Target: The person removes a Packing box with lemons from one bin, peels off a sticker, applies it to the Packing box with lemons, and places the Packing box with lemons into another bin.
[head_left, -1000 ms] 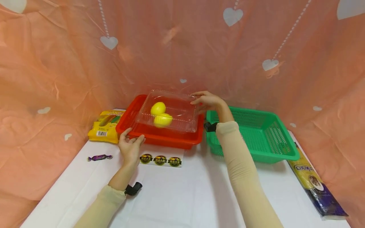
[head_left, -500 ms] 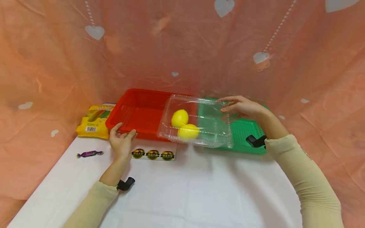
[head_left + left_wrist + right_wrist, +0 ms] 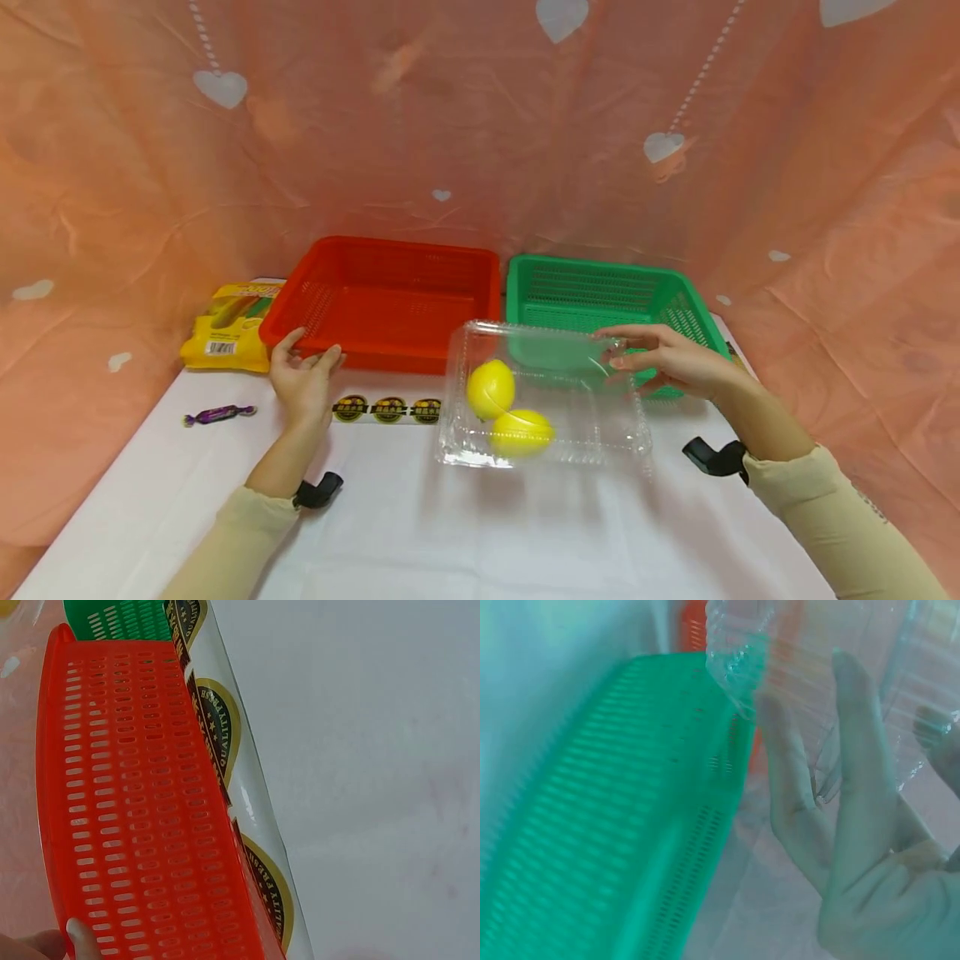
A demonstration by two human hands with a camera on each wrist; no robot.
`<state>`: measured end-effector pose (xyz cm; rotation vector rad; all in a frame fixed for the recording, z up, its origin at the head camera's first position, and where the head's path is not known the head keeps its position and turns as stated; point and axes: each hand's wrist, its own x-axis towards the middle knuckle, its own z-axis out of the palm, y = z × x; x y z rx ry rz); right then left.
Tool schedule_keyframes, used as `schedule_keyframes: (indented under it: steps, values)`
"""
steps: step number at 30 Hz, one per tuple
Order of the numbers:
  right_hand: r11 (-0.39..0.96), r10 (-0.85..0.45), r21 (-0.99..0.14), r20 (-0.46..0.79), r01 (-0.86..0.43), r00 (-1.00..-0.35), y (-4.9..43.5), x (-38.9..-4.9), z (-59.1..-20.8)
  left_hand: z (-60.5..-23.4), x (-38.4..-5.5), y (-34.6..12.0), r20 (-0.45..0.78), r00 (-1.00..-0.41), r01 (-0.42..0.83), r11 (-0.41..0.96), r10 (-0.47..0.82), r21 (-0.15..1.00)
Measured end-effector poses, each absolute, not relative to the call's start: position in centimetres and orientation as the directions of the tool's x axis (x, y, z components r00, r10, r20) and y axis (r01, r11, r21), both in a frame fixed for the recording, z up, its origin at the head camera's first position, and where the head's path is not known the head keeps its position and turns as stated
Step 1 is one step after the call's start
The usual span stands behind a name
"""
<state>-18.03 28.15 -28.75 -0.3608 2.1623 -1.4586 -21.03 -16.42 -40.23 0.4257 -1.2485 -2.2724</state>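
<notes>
My right hand grips the right edge of a clear plastic box, held above the white table in front of the baskets. Two yellow lemons lie in the left part of the box. In the right wrist view the fingers spread against the clear plastic. At the left, my left hand pinches the near rim of a red plastic basket. The left wrist view shows a thumb and finger at the rim of that slotted red basket.
Beside the red basket stands a green basket, partly behind the box. A yellow snack bag and a purple wrapped candy lie at the left. A strip with round fruit labels lies in front of the red basket. Pink curtain hangs behind.
My right hand has carried the clear box with the lemons from over the red basket rightward and toward me. My left hand stays at the red basket's rim. The head view has shifted slightly.
</notes>
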Motion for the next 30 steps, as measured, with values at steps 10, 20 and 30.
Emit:
schedule_keyframes:
  steps: [10, 20, 30]
  values:
    - [0.334, -0.487, -0.942, -0.212, 0.044, -0.847, 28.7, -15.9, -33.7, -40.5, -20.6, -16.9, -0.053, -0.821, 0.263, -0.461, -0.568, 0.848]
    - [0.305, -0.49, -0.949, -0.226, 0.077, -0.842, 29.2, -15.2, -36.6, -40.7, -20.3, -16.9, -0.065, -0.831, 0.247, -0.471, -0.552, 0.847]
    - [0.325, -0.477, -0.942, -0.238, 0.081, -0.846, 29.4, -15.2, -37.9, -40.8, -20.2, -17.1, -0.085, -0.835, 0.216, -0.466, -0.543, 0.858]
